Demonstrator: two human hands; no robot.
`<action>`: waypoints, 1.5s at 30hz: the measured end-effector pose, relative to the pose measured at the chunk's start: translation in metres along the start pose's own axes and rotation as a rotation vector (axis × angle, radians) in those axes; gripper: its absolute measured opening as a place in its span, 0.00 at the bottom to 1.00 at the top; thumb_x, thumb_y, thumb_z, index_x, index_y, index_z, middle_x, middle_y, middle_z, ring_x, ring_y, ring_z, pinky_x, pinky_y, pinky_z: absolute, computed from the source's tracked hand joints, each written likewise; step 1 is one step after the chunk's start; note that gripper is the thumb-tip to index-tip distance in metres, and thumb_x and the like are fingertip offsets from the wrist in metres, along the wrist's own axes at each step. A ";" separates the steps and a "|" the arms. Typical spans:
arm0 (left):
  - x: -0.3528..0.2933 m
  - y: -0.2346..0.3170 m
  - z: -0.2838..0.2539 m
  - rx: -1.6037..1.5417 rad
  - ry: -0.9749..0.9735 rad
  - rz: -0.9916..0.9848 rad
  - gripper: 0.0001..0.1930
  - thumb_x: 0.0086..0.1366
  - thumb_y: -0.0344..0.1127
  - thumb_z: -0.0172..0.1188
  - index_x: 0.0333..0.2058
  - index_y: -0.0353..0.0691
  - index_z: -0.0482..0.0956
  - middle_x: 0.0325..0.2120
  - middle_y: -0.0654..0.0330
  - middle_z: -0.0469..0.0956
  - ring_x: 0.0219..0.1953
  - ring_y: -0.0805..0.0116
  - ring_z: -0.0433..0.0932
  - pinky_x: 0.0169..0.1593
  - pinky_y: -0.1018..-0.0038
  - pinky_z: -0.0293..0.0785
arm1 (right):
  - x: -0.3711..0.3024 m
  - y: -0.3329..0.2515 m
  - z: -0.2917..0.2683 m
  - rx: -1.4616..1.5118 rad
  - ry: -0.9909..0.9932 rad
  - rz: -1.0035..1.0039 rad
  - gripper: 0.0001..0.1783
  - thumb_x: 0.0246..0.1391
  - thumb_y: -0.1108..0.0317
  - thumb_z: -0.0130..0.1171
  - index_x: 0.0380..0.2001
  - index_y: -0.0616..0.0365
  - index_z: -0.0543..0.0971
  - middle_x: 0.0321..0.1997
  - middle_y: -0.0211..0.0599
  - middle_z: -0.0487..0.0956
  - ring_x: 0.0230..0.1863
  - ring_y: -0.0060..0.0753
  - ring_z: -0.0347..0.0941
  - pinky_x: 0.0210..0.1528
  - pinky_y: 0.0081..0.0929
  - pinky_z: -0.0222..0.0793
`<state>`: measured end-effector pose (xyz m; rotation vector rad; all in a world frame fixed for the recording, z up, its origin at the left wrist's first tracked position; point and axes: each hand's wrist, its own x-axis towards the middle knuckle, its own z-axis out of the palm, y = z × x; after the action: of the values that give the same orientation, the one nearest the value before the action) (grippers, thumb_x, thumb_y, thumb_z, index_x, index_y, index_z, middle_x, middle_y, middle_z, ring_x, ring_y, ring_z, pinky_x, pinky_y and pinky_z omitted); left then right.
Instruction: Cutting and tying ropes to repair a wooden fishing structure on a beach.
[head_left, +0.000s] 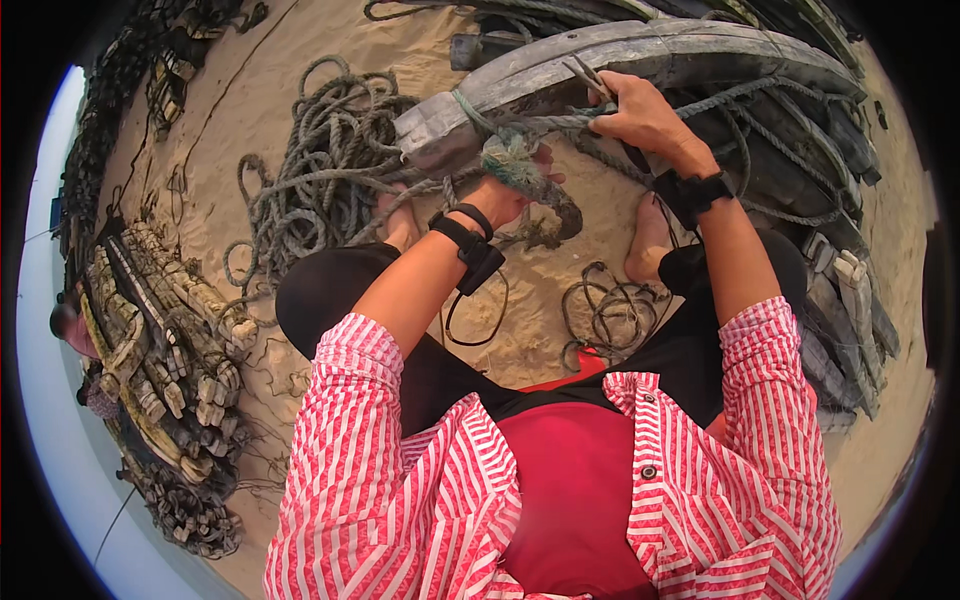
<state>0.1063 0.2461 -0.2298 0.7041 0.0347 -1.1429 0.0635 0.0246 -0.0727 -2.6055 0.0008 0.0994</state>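
My left hand is closed round a thick grey-green rope, beside a frayed green knot. Just to its right and higher up, my right hand grips a slim tool with two pointed tips; most of the tool is hidden by the fingers, so its kind does not show. A stretch of rope passes close under those fingers. Both hands are over the near side of a long, curved, weathered grey beam, which has a thin green cord tied round its left end.
A big heap of tangled rope lies on the sand left of the beam. A smaller coil rests between my legs. Stacked grey timbers with ropes across them fill the right. Bundled wooden floats lie left, with people beyond.
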 end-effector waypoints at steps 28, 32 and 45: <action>-0.129 0.089 0.101 0.801 -0.025 0.432 0.17 0.74 0.42 0.51 0.38 0.32 0.78 0.34 0.60 0.81 0.34 0.73 0.80 0.39 0.76 0.78 | -0.040 -0.100 -0.007 1.024 -0.184 -0.134 0.32 0.47 0.66 0.62 0.58 0.64 0.72 0.49 0.39 0.74 0.33 0.21 0.75 0.36 0.21 0.72; -0.130 0.105 0.095 0.770 -0.087 0.369 0.18 0.71 0.41 0.57 0.48 0.30 0.75 0.43 0.56 0.79 0.42 0.69 0.80 0.41 0.74 0.80 | -0.052 -0.100 0.033 1.168 -0.442 0.085 0.26 0.47 0.69 0.63 0.50 0.65 0.73 0.40 0.34 0.77 0.30 0.20 0.73 0.35 0.20 0.71; -0.083 0.104 0.007 1.913 0.322 0.214 0.54 0.36 0.42 0.71 0.66 0.38 0.60 0.52 0.44 0.72 0.54 0.47 0.73 0.58 0.63 0.69 | -0.085 -0.037 -0.038 0.727 -0.161 0.305 0.24 0.38 0.68 0.64 0.42 0.65 0.75 0.31 0.34 0.78 0.33 0.30 0.77 0.32 0.25 0.68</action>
<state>0.1549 0.3339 -0.1427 2.4672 -0.9497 -0.5373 -0.0175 0.0362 -0.0154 -1.8493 0.3175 0.3475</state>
